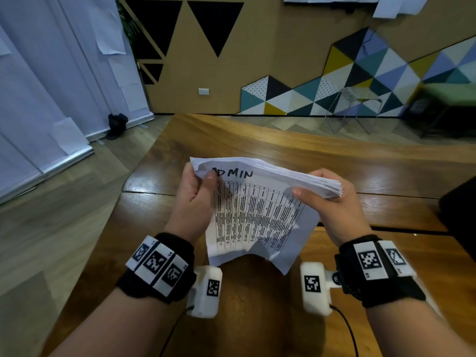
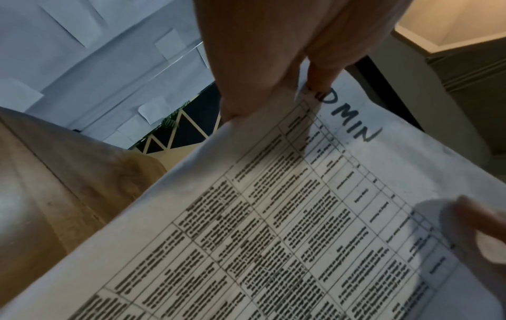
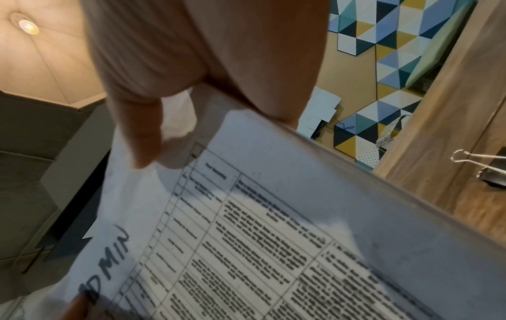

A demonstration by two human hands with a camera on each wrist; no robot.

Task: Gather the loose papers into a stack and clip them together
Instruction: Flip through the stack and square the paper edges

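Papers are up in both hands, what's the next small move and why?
Probably tap the stack on the table to square it: both hands, left and right, pinch it in the air, sheet edges look fanned, and the binder clip lies unused on the table.

Bare brown wooden table (image 1: 270, 140) lies open beyond and beside the raised white printed paper stack (image 1: 260, 210), which fills the space between both hands. A silver-handled binder clip (image 3: 482, 166) lies on the wood at the right.
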